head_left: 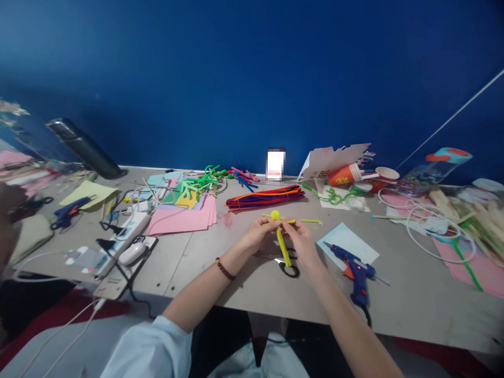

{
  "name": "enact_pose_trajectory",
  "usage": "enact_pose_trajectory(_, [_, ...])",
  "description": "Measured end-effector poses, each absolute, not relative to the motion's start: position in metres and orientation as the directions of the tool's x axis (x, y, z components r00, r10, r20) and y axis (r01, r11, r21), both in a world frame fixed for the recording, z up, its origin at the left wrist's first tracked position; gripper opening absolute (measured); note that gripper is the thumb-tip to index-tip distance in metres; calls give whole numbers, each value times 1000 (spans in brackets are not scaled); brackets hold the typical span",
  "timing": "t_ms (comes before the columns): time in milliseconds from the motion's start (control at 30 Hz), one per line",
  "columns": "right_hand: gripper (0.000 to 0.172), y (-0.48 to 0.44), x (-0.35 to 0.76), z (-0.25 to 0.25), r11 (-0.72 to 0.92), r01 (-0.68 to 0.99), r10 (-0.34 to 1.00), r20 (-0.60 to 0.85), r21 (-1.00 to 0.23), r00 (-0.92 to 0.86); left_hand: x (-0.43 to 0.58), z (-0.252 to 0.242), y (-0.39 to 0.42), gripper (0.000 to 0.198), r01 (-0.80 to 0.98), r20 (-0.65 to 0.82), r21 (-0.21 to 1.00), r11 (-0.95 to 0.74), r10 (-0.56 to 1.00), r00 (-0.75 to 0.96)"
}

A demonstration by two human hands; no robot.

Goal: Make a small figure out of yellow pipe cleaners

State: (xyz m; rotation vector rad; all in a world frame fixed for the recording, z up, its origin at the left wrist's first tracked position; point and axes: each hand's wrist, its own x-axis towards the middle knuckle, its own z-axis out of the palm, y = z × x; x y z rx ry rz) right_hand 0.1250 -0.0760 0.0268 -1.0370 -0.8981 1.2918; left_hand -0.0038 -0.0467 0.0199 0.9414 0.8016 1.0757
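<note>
My left hand [258,234] and my right hand [301,239] meet over the grey table [236,278], both pinched on a yellow pipe-cleaner figure [280,236]. The figure has a small round yellow head, thin arms sticking out sideways and a twisted stem hanging down between my hands. Black-handled scissors [289,268] lie on the table just under the stem. A blue glue gun [356,269] rests to the right of my right hand, on a pale blue sheet [348,242].
A bundle of coloured pipe cleaners [264,198] lies behind my hands, with pink paper sheets [183,218] and green pipe-cleaner shapes [200,181] to the left. A power strip [126,233], a second blue glue gun [71,210], paper cups [346,174] and white cable [429,226] crowd the sides.
</note>
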Motion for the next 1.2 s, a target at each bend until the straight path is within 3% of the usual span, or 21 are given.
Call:
enact_pose_trajectory(133, [28, -77, 123, 26, -14, -313, 995, -45, -950, 90, -4, 20, -46, 28, -362, -90, 914, 182, 962, 256])
enact_pose_trajectory(367, [36, -77, 119, 23, -216, -347, 974, -226, -913, -13, -10, 18, -40, 26, -347, -72, 923, 166, 961, 268])
enact_pose_trajectory(467, [33, -76, 122, 23, -115, -274, 989, -135, -955, 57, -10, 20, -39, 27, -316, -55, 939, 137, 966, 254])
enact_pose_trajectory(567, [26, -79, 127, 26, 114, -31, 969, 104, -993, 224, -9, 24, -40, 43, -296, 60, 955, -1, 980, 192])
enact_pose_trajectory(667, [19, -82, 130, 28, 264, 247, 899, 331, -932, 289, -10, 27, -40, 49, -218, 229, 955, -203, 968, 99])
enact_pose_trajectory(767, [15, -83, 132, 27, 325, 406, 860, 445, -854, 249, -13, 29, -39, 40, -96, 364, 928, -359, 931, 33])
enact_pose_trajectory(967, [15, -82, 129, 25, 343, 431, 868, 457, -835, 195, -18, 36, -43, 26, 97, 464, 879, -466, 885, 47])
enact_pose_trajectory(1200, [17, -84, 129, 30, 304, 331, 899, 384, -893, 212, -17, 37, -44, 25, 43, 433, 900, -433, 901, 10])
